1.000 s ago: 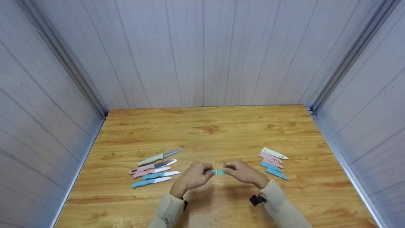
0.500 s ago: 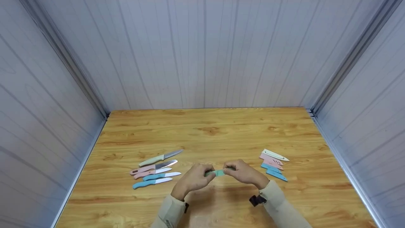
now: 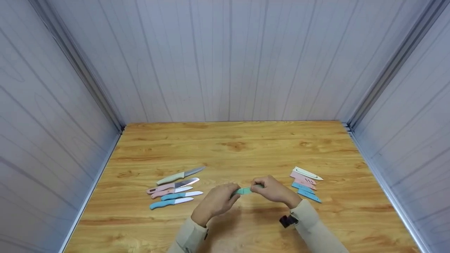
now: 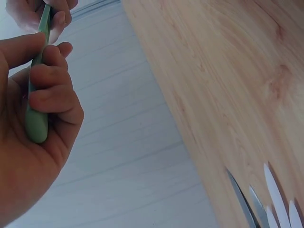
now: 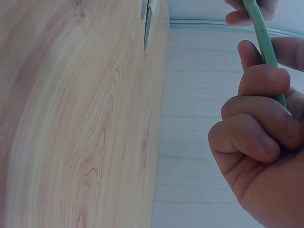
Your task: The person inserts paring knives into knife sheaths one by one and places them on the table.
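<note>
Two hands are sharing one thing over the near half of the tabletop [image 3: 232, 151]. Edges first: the far edge is meeting the back wall [image 3: 225, 63], and the left wall [image 3: 52, 123] and right wall [image 3: 404, 105] are bounding the sides. Your broadest room for moving is lying ahead, wood stretching from your knuckles to that far edge.

Sideways, things are narrowing your room. On your left, five knives are lying in a loose fan, blades pointing inward: a cream-handled knife [image 3: 171, 178] farthest off, two pink-handled knives [image 3: 159, 188] next, two blue-handled knives [image 3: 162, 204] nearest you. On your right, sheaths are overlapping, tips pointing outward: a white sheath [image 3: 308, 173] on the far side, pink sheaths [image 3: 304, 179] in the middle, blue sheaths [image 3: 309, 195] nearest.

The slim green piece [image 3: 245, 190] is hanging between your hands, off the wood, shadows falling below. Its long axis is running crosswise, nearly parallel to the far edge, the right end slanting slightly toward that edge. Its rounded end is pointing back into your left palm.

Your left hand [image 3: 218, 200] is curling its fingers round that end. Your right hand [image 3: 272, 189] is gripping the opposite end, fingers curling; its tip is hiding inside.
</note>
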{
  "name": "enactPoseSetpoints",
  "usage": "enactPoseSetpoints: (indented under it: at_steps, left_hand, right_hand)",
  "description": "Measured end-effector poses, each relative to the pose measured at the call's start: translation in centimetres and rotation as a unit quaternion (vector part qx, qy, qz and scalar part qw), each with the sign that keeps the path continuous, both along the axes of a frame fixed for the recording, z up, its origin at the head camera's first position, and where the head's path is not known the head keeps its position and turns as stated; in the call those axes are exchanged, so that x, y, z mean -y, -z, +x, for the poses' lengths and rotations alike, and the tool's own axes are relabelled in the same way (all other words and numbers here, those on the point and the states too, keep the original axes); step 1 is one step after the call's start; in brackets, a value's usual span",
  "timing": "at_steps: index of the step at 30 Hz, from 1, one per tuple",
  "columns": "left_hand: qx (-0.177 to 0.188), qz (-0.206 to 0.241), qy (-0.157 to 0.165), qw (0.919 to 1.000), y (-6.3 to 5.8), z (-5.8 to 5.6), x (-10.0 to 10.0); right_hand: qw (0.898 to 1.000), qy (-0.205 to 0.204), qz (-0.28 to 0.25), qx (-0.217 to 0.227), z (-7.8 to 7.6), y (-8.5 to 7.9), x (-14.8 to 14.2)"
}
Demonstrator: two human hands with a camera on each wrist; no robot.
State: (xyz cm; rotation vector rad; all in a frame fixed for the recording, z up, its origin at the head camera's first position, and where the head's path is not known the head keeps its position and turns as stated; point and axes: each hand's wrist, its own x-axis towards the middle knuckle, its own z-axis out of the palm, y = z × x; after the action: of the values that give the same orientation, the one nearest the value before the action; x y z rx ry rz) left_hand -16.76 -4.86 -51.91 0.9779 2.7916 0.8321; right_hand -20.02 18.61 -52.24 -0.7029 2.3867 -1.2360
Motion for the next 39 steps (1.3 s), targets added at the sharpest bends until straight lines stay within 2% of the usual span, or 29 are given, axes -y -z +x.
enactPoseSetpoints:
  at_steps: [4, 11, 19, 25, 28, 31, 35, 39]
  left_hand:
    - [0.013, 0.017, -0.009, 0.9997, 0.5, -0.3, 0.6]
    - [0.084, 0.063, -0.04, 0.9937, 1.6, -1.2, 2.4]
    - [0.128, 0.081, -0.102, 0.9832, 2.5, -2.7, 3.1]
    - [0.145, 0.065, -0.134, 0.9781, 3.2, -4.5, 2.6]
    - [0.176, 0.075, -0.157, 0.9689, 3.6, -5.6, 2.0]
    - [0.204, 0.093, -0.195, 0.9549, 4.1, -6.7, 1.3]
    - [0.199, 0.111, -0.24, 0.9437, 4.7, -7.9, 0.3]
    - [0.199, 0.129, -0.264, 0.9349, 5.4, -8.7, -0.4]
  right_hand:
    - [1.0, 0.013, 0.011, -0.008, -0.4, 0.2, -0.8]
    - [0.999, 0.044, 0.017, -0.019, -0.7, 1.0, -3.1]
    - [0.997, 0.071, 0.032, -0.015, -0.4, 2.3, -4.9]
    - [0.997, 0.075, 0.027, -0.007, -0.2, 3.1, -5.5]
    - [0.997, 0.076, 0.023, -0.009, 0.0, 3.3, -5.5]
    - [0.997, 0.074, 0.023, -0.012, 0.2, 3.6, -5.5]
    - [0.997, 0.064, 0.029, -0.023, 0.5, 4.0, -5.5]
    - [0.997, 0.057, 0.03, -0.031, 0.7, 4.1, -5.6]
